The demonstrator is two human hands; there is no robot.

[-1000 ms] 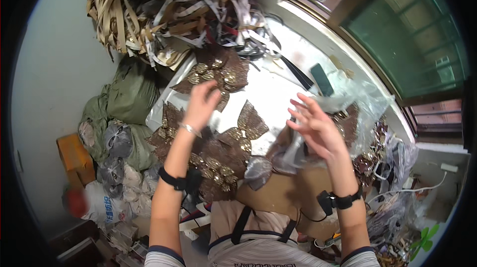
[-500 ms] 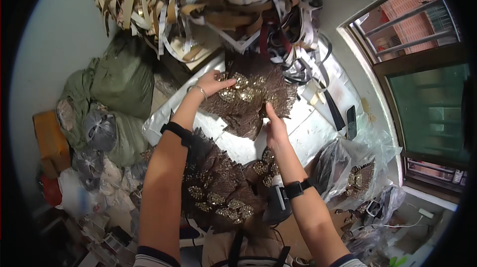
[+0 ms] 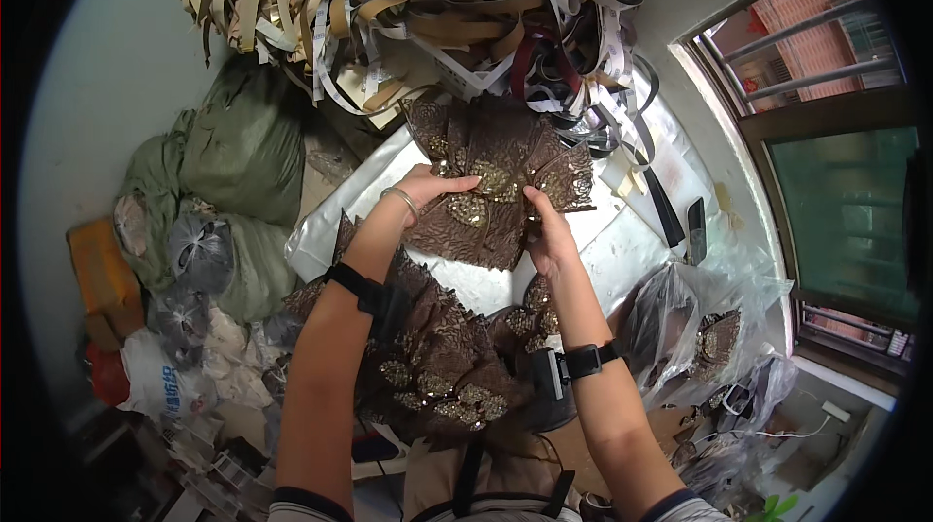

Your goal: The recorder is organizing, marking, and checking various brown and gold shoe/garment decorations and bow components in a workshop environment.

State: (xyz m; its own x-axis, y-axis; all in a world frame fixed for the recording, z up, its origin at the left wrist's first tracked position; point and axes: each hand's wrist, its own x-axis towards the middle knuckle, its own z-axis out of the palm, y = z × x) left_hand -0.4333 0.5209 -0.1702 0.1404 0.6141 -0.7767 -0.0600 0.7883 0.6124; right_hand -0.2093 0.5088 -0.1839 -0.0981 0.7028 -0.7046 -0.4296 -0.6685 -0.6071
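A piece of dark brown lace fabric with gold sequin clusters [image 3: 476, 238] is spread between both hands above a white-covered work surface [image 3: 355, 177]. From its left side my left hand [image 3: 428, 193] grips it, thumb lying across the sequins and fingers mostly hidden beneath. My right hand [image 3: 551, 235] pinches it at the right, with the thumb on top and the fingers partly out of sight. More of the same brown sequined fabric [image 3: 437, 332] is heaped close to my body, between my forearms.
Tangled tan, white and dark straps [image 3: 466, 17] are piled at the far side. Green sacks [image 3: 243, 148] and tied plastic bags [image 3: 199, 245] stand on the left. To the right are a dark phone-like object [image 3: 696, 230], a clear plastic bag [image 3: 661, 318] and a window [image 3: 841, 216].
The fabric has been spread flatter, its far edge now opened out toward the straps. My left hand has shifted right and nearer to me, its thumb now further in over the sequins.
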